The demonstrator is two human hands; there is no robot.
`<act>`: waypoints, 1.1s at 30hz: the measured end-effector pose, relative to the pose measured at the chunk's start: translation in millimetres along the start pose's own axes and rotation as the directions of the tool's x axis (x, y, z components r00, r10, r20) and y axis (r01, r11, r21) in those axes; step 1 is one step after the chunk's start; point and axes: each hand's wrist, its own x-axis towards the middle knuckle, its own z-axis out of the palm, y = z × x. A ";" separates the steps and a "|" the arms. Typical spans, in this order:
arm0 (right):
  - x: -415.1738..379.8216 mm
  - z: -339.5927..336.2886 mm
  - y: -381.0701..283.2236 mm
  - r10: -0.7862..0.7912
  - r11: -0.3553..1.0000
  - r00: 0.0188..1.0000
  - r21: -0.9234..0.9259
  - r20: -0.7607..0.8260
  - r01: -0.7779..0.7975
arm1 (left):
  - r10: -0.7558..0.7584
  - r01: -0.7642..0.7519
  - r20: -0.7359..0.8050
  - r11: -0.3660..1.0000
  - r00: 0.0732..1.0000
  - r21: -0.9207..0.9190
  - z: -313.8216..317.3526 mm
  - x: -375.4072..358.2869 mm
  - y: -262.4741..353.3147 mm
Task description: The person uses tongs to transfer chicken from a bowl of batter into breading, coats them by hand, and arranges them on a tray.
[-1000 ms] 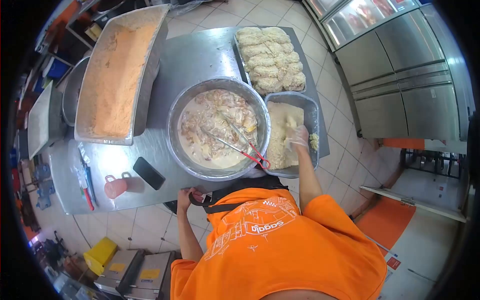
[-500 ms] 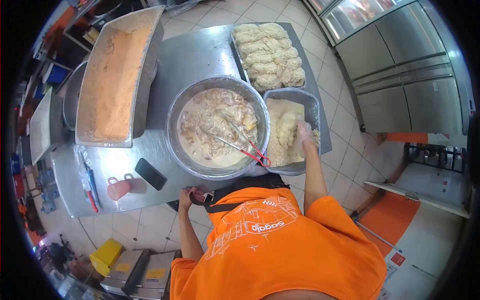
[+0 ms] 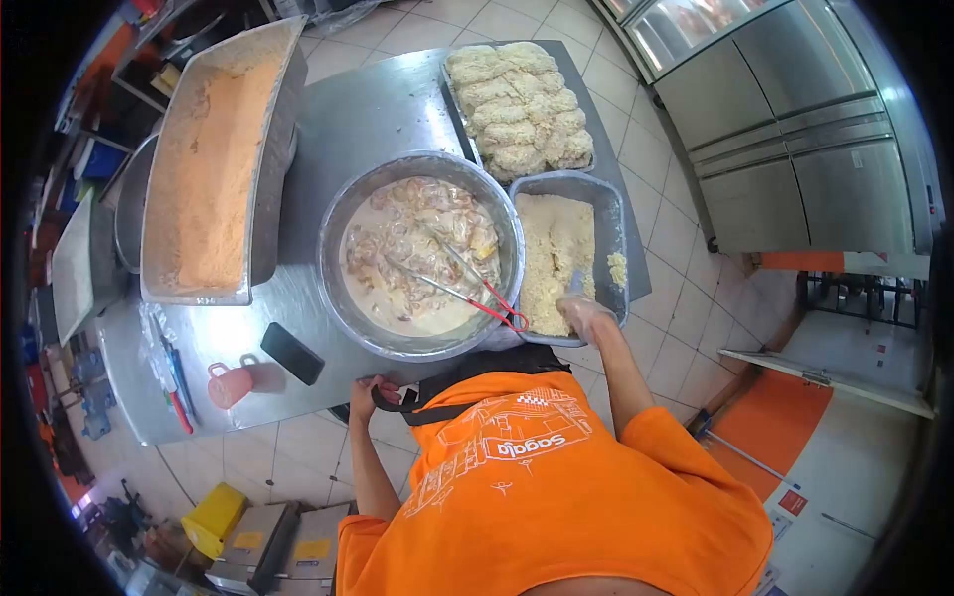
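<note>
My right hand [image 3: 588,318], in a clear plastic glove, is low in the near right part of a grey tub [image 3: 618,223] of pale breading crumbs [image 3: 555,223]. Its fingers reach into the crumbs and are partly hidden, so their grip cannot be made out. At the table's near edge, my left hand [image 3: 374,391] has its fingers curled round a black strap [image 3: 407,405] by my waist. Left of the tub stands a big round metal bowl [image 3: 336,323] of pieces in milky liquid [image 3: 422,248]. Red-handled tongs [image 3: 487,306] lean across it.
Behind the tub, a tray holds stacked breaded pieces [image 3: 517,104]. A long metal bin [image 3: 263,189] with orange-tinted powder stands left. A phone [image 3: 292,353], a pink cup [image 3: 229,385] and a red-handled knife [image 3: 180,407] lie near the table's left front.
My right hand has moved toward me inside the tub, away from the clumped breaded lump it was touching. Crumbs there are rearranged. My left hand stays at the strap.
</note>
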 end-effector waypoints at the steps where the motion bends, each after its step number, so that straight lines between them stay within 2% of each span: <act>1: -7.7 -7.1 -5.9 -0.054 0.998 0.992 0.018 0.116 0.052 | -0.002 0.002 0.011 1.000 1.000 -0.009 0.0 -0.2 0.8; 2: -15.2 -13.3 -11.7 -0.054 0.998 0.992 0.017 0.116 0.053 | -0.001 0.001 0.011 1.000 1.000 -0.010 -0.3 1.3 -0.3; 4: -35.0 -25.9 -27.7 -0.102 0.943 0.992 0.310 -0.074 0.120 | 0.003 -0.003 -0.007 1.000 1.000 0.004 -2.3 2.2 -6.2; 5: -44.1 -34.4 -55.5 0.159 0.740 0.977 0.672 -0.140 -0.024 | 0.002 -0.002 -0.011 1.000 1.000 0.003 -0.7 -0.7 -3.0; 6: -48.0 -40.0 -67.8 0.158 0.740 0.978 0.672 -0.138 -0.025 | -0.014 0.014 -0.015 1.000 1.000 0.019 2.6 -3.6 4.7; 8: -49.8 -46.7 -81.3 0.143 0.734 0.895 0.652 -0.422 0.190 | -0.029 0.029 -0.018 0.999 0.999 0.039 2.5 -4.9 7.2; 9: -40.5 -47.9 -82.9 0.143 0.732 0.894 0.653 -0.424 0.192 | 0.011 -0.011 -0.004 0.999 1.000 0.038 1.2 -3.9 3.2; 11: -7.9 -41.1 -77.5 0.041 0.891 0.834 0.398 -0.550 0.219 | 0.054 -0.054 0.009 0.998 0.999 0.036 -0.6 -1.5 0.0; 12: 25.1 -17.2 -65.9 0.040 0.890 0.834 0.398 -0.551 0.221 | 0.030 -0.030 0.011 0.999 0.999 -0.012 -1.0 -0.4 -0.5; 13: 68.6 18.2 -50.1 -0.101 0.988 0.727 0.017 -0.679 0.153 | 0.006 -0.005 0.015 0.998 1.000 -0.061 -0.9 -0.1 -1.3; 14: 90.3 36.1 -41.2 -0.283 0.936 0.624 -0.353 -0.728 0.013 | 0.005 -0.004 0.018 0.998 1.000 -0.059 0.8 -2.5 0.2; 15: 86.2 26.0 -48.3 -0.280 0.937 0.622 -0.348 -0.732 0.012 | -0.010 0.010 0.005 0.998 1.000 -0.061 2.8 -4.9 5.9; 16: 76.9 5.7 -64.0 -0.126 0.992 0.765 -0.098 -0.631 0.083 | -0.022 0.021 -0.011 0.997 1.000 -0.069 4.3 -4.6 10.1; 17: 69.9 -5.8 -72.9 -0.011 0.982 0.887 0.162 -0.462 0.097 | -0.023 0.021 -0.016 0.997 1.000 -0.075 3.8 -3.6 8.6; 18: 78.6 0.0 -62.3 -0.013 0.983 0.889 0.157 -0.457 0.094 | -0.043 0.042 -0.022 0.996 0.999 -0.074 2.8 -3.2 4.7; 20: 111.3 14.8 -34.2 -0.257 0.963 0.731 -0.227 -0.632 0.142 | -0.057 0.055 -0.026 0.996 0.998 -0.074 4.0 0.0 2.1; 21: 109.0 12.9 -37.4 -0.253 0.965 0.730 -0.224 -0.635 0.140 | -0.034 0.032 -0.027 0.997 0.999 -0.069 3.7 -0.1 1.3; 22: 104.4 6.7 -50.1 -0.303 0.803 0.802 -0.592 -0.515 -0.077 | -0.009 0.007 -0.029 0.998 1.000 -0.062 2.0 1.2 2.4; 23: 98.0 -0.9 -61.5 -0.285 0.460 0.877 -0.858 -0.387 -0.229 | -0.005 0.003 -0.027 0.998 1.000 -0.061 1.1 2.3 3.1; 24: 76.7 -7.1 -72.1 -0.285 0.458 0.877 -0.858 -0.388 -0.231 | -0.018 0.016 -0.026 0.997 1.000 -0.078 1.3 0.5 2.1; 25: 49.7 -13.7 -84.9 -0.357 0.774 0.766 -0.629 -0.534 -0.077 | -0.028 0.025 -0.025 0.995 0.999 -0.098 2.4 0.1 2.4; 26: 36.1 -17.1 -92.3 -0.347 0.933 0.641 -0.322 -0.684 0.161 | -0.023 0.020 -0.026 0.994 0.999 -0.106 3.8 0.7 4.5; 27: 34.7 -15.2 -93.5 -0.355 0.930 0.640 -0.330 -0.681 0.164 | -0.007 0.005 -0.024 0.996 1.000 -0.087 4.0 -0.4 6.0; 29: 33.4 -9.5 -95.5 -0.166 0.971 0.685 -0.239 -0.710 -0.012 | 0.007 -0.009 -0.027 0.997 1.000 -0.073 3.3 0.4 1.2; 31: 27.7 -9.0 -97.6 -0.206 0.962 0.668 -0.271 -0.715 0.007 | 0.005 -0.004 -0.016 1.000 1.000 0.023 0.6 3.7 -4.4; 33: 42.1 -10.4 -77.4 -0.245 0.954 0.644 -0.298 -0.724 0.028 | 0.017 -0.017 -0.005 1.000 1.000 -0.007 -1.5 2.1 -5.9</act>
